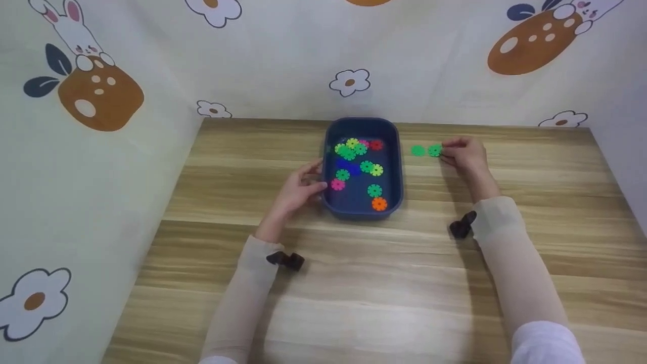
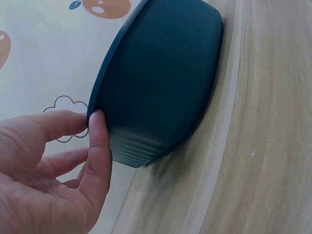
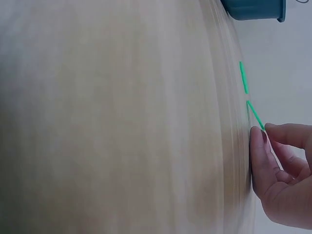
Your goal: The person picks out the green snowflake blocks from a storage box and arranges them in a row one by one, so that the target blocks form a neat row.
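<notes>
A dark blue plastic bin [image 1: 363,212] stands on the table with several colored notched plastic discs inside. My left hand [image 1: 298,191] pinches the bin's left rim between thumb and fingers, as the left wrist view shows up close. To the right of the bin, my right hand [image 1: 466,155] pinches the edge of a green notched disc [image 1: 434,150] between thumb and finger. In the right wrist view that disc [image 3: 256,116] is tilted, its far edge at the table. Beside it, a second green disc [image 1: 417,150] lies flat on the wood, nearer the bin.
The bin's discs include an orange disc [image 1: 379,204], a red disc [image 1: 375,145] and overlapping green and yellow ones. The wood-grain table [image 1: 354,293] ends at a patterned cloth backdrop [image 1: 283,65] behind the bin. A dark wrist device [image 1: 462,226] sits on each sleeve.
</notes>
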`<state>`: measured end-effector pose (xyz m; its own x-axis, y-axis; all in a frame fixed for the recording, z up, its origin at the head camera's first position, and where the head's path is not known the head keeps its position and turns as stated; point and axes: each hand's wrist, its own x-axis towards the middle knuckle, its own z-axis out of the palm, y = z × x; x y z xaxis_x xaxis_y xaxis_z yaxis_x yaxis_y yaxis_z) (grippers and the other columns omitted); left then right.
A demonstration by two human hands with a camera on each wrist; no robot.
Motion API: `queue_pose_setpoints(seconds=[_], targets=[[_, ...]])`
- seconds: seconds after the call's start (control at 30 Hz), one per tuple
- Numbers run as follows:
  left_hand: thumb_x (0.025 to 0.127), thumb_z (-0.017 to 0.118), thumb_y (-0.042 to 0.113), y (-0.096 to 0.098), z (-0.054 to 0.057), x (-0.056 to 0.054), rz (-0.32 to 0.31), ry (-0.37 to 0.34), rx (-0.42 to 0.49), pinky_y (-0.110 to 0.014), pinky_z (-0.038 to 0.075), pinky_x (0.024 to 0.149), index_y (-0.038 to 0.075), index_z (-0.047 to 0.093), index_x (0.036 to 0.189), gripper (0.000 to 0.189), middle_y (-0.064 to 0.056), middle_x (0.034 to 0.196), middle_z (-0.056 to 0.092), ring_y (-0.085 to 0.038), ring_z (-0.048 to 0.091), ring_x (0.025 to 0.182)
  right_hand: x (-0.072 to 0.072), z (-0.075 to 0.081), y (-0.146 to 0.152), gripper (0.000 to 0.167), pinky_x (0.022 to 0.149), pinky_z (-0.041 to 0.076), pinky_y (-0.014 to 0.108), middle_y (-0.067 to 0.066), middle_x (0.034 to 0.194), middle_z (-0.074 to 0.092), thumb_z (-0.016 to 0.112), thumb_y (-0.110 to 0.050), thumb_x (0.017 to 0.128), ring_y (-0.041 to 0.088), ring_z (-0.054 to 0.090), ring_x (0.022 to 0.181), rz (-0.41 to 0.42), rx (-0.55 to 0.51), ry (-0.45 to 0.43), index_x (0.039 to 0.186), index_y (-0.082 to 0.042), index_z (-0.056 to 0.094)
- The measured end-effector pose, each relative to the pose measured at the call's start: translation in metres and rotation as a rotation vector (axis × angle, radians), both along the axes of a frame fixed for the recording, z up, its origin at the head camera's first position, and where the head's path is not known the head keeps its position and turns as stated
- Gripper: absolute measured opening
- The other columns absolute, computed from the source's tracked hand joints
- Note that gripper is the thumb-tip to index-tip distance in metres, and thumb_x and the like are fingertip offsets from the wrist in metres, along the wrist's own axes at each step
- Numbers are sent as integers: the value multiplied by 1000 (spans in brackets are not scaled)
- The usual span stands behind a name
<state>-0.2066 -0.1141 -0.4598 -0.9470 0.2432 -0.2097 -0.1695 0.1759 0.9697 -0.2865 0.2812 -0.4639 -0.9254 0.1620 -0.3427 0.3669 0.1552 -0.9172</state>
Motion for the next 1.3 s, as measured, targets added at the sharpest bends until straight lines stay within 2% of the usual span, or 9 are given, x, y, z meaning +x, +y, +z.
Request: queue_pose_setpoints(seconds=[0.13, 0.3, 0.43, 0.77, 1.03, 1.3], targets=[[94, 63, 3, 0, 1, 0, 2, 7, 3, -39, 60, 85, 11, 43, 151, 61, -19, 135, 52, -21, 61, 103, 2, 1, 1, 25, 86, 59, 21, -3, 93, 64, 62, 3, 94, 4, 68, 83, -3, -17, -1, 118, 5, 59], [94, 63, 3, 0, 0, -1, -5, 9, 7, -29, 60, 74, 10, 42, 152, 62, -19, 135, 52, -16, 62, 97, 5, 2, 2, 29, 91, 57, 23, -1, 99, 63, 61, -2, 96, 5, 67, 88, -9, 12, -16, 124, 4, 57], [94, 63, 3, 0, 0, -1, -6, 3, 6, -26, 59, 73, 10, 42, 152, 62, -19, 135, 52, -17, 62, 96, 6, 5, 1, 31, 92, 57, 23, -1, 100, 63, 61, -4, 96, 5, 67, 90, -6, 8, -13, 126, 3, 56], [94, 63, 4, -1, 0, -2, -3, -13, 5, -33, 60, 81, 11, 42, 152, 62, -18, 136, 52, -19, 62, 100, 9, 11, -3, 31, 81, 60, 23, -8, 87, 66, 63, -5, 95, 5, 69, 82, 9, 11, 26, 123, 5, 58], [94, 63, 5, -1, 1, 0, 0, -11, -2, -34, 60, 82, 12, 43, 151, 61, -18, 136, 51, -20, 61, 101, 11, 14, -8, 29, 77, 60, 23, -13, 83, 64, 66, -11, 94, 5, 68, 79, 52, 106, 66, 119, 2, 61], [93, 63, 0, 1, -1, -1, 20, -24, 51, -33, 60, 78, 8, 42, 151, 62, -17, 134, 50, -16, 60, 97, 14, 17, -13, 26, 71, 61, 22, -14, 78, 67, 68, -9, 93, 2, 69, 74, 65, 55, 100, 116, 3, 63]])
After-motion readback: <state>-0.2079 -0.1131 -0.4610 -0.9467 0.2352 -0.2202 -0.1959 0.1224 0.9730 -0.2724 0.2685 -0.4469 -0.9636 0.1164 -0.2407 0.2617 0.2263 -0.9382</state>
